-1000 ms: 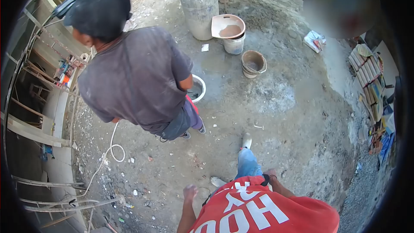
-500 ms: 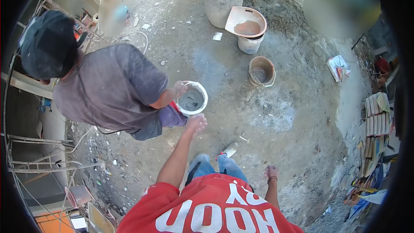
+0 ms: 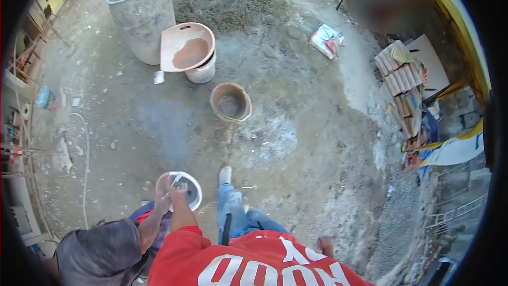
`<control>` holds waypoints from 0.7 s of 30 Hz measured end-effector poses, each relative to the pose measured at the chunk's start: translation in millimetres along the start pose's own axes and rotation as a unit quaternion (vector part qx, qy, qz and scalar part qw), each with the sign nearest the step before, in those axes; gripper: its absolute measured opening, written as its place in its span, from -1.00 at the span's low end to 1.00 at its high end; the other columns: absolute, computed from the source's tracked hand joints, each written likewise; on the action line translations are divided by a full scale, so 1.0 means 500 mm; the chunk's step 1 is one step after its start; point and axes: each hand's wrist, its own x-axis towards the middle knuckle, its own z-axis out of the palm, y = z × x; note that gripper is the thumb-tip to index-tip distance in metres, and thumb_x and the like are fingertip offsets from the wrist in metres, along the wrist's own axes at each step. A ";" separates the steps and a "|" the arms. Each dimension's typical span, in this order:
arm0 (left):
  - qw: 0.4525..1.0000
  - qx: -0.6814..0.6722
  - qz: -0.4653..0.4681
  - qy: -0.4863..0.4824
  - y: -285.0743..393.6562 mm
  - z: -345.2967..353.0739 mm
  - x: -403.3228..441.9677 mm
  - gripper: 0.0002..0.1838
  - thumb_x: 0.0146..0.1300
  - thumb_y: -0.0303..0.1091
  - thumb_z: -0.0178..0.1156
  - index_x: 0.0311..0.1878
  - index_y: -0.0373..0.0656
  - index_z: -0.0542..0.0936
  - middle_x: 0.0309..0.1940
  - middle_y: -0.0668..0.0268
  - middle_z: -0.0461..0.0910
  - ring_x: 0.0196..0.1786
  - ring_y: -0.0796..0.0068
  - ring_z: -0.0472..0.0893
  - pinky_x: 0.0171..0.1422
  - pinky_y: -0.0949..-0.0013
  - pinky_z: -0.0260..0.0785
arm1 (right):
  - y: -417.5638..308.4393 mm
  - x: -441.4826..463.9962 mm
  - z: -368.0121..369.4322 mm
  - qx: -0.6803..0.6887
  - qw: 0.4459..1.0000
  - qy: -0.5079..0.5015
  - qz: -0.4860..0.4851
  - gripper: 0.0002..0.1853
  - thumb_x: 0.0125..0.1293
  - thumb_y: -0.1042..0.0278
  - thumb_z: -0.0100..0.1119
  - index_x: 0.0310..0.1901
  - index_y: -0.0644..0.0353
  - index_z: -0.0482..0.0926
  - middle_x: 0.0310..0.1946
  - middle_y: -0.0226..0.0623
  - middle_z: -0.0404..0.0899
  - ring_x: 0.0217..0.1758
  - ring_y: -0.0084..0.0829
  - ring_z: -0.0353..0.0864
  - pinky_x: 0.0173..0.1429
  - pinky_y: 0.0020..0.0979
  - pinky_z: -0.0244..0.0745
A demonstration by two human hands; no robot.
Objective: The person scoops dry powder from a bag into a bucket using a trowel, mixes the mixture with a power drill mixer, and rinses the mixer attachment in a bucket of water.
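Low in front of me on the left is a white-rimmed bucket (image 3: 197, 201) with grey material inside. My left hand (image 3: 179, 191) reaches over its near side, fingers closed around the bucket handle (image 3: 178, 178). A co-worker's hand (image 3: 163, 203) is right beside mine at the same handle; where the two touch is hard to make out. At my right side hangs my right hand (image 3: 325, 244), fingers loosely apart, holding nothing I can see. Part of it is hidden by my red sweatshirt (image 3: 248, 259).
Ahead stands a brown bucket (image 3: 231, 101). Beyond it, a pink tub (image 3: 180, 37) rests on a white bucket (image 3: 202, 72) beside a tall grey barrel (image 3: 140, 21). A hose (image 3: 87, 164) lies at left. Stacked bags (image 3: 399, 77) and a torn bag (image 3: 325, 39) lie right.
My view has swung to the right. My left hand has gone from beside the bucket to its handle. The co-worker now bends lower at my left. My right hand has drawn closer to my side.
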 end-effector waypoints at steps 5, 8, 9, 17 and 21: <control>0.986 -0.136 0.061 0.076 -0.027 0.020 0.057 0.21 0.04 0.15 0.61 0.70 0.08 0.16 0.67 0.30 0.07 0.69 0.22 0.14 0.66 -0.01 0.06 | 0.003 -0.066 0.007 0.187 0.968 -0.059 0.158 -0.71 0.20 0.03 0.35 -0.24 0.02 0.88 -0.18 -0.16 0.86 -0.16 -0.20 0.86 0.01 -0.14 0.75; 0.983 -0.163 0.061 0.057 -0.072 0.019 0.082 0.10 0.07 0.03 0.58 0.67 0.21 0.22 0.73 0.40 -0.02 0.74 0.28 0.01 0.69 0.03 -0.03 | -0.011 -0.021 -0.091 0.431 0.865 -0.010 0.256 -0.75 0.20 0.18 0.31 -0.28 0.18 0.82 -0.27 -0.12 0.84 -0.26 -0.26 0.84 -0.09 -0.17 0.75; 0.985 -0.155 0.065 0.049 -0.096 0.023 0.081 0.06 0.11 -0.01 0.54 0.67 0.25 0.21 0.71 0.41 0.00 0.73 0.27 0.03 0.69 0.03 -0.03 | -0.032 -0.017 -0.160 0.508 0.832 0.049 0.218 -0.79 0.21 0.28 0.30 -0.29 0.26 0.78 -0.34 -0.10 0.81 -0.33 -0.27 0.83 -0.18 -0.18 0.75; 0.984 -0.013 0.135 0.116 -0.230 0.160 -0.057 -0.45 0.15 -0.09 0.44 0.23 0.07 0.58 0.23 0.41 0.53 0.41 0.28 0.43 0.57 0.09 0.14 | -0.068 0.311 -0.560 0.696 0.712 0.015 0.092 -0.88 0.38 0.48 0.26 -0.10 0.28 0.64 -0.35 -0.13 0.73 -0.47 -0.27 0.80 -0.50 -0.33 0.67; 0.972 -0.047 0.229 0.016 -0.296 0.304 -0.178 -0.83 0.35 -0.33 0.30 -0.03 -0.08 0.64 -0.39 0.41 0.58 -0.25 0.46 0.66 0.03 0.28 0.54 | -0.047 0.540 -0.698 0.698 0.716 -0.014 0.014 -0.92 0.39 0.54 0.22 -0.12 0.28 0.61 -0.38 -0.17 0.71 -0.48 -0.30 0.75 -0.50 -0.32 0.64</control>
